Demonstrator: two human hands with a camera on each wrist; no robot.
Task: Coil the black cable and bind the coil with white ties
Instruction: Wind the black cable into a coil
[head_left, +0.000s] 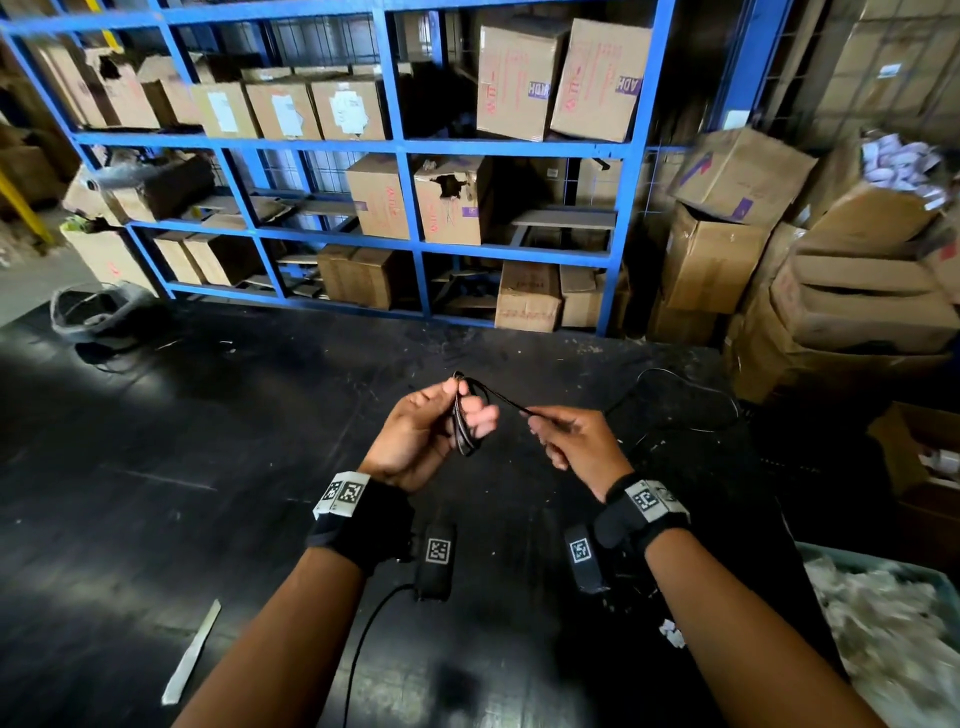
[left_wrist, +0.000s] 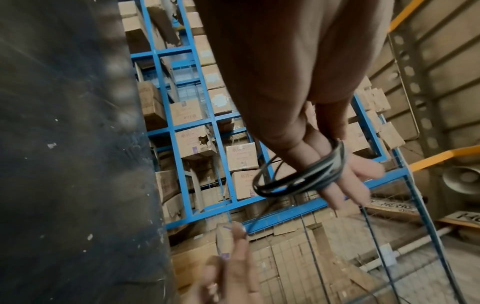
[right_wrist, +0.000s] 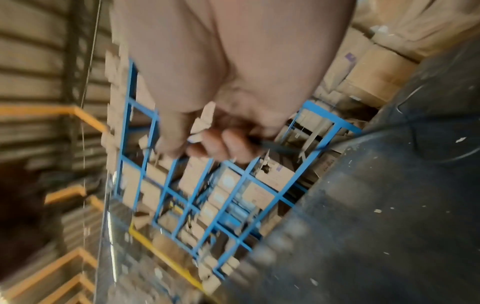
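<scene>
Black cable (head_left: 464, 415), thin, round and slightly glossy, is wound in several narrow loops around the left hand's (head_left: 415, 436) fingers (left_wrist: 335, 185), above the worktop (head_left: 156, 467). The left wrist view shows the loops as a flattened oval bundle crossing the outstretched fingers, with the thumb pressing the strands from above; this hand grasps the coil. From the top of the coil a single taut strand runs to the right hand (head_left: 576, 441), just beside the coil. There the thumb and curled fingers (right_wrist: 221, 146) pinch the strand, the other fingers folded in. Beyond the right hand the loose cable drops to the worktop and swings in a wide slack arc.

Under the coil the worktop is matte black, scuffed and flecked with pale specks. Nearer than the coil and to the left, a flat pale strip (head_left: 192, 652) lies on it. Behind the coil stands a blue metal rack (head_left: 405, 148) holding brown cardboard boxes (head_left: 519, 78), some torn.
</scene>
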